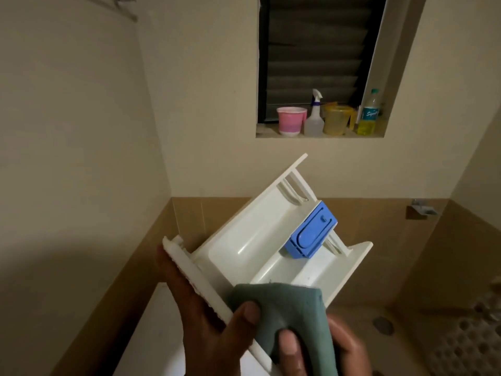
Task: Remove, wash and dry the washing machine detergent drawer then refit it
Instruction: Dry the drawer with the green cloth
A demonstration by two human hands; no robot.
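Observation:
The white detergent drawer [252, 240] is held up in the air, tilted, its open compartments facing me. A blue softener insert [311, 234] sits in its right half. My left hand [200, 316] grips the drawer's front panel from underneath, thumb on the panel's edge. My right hand [320, 351] holds a grey-green cloth [287, 313] pressed against the drawer's near right corner. The hand is blurred.
The white top of the washing machine [151, 335] lies below the drawer. A window ledge [265, 131] carries a pink cup [291, 120], a spray bottle [314, 118], a yellow container [337, 119] and an oil bottle [368, 112]. A floor drain [382, 325] lies at the right.

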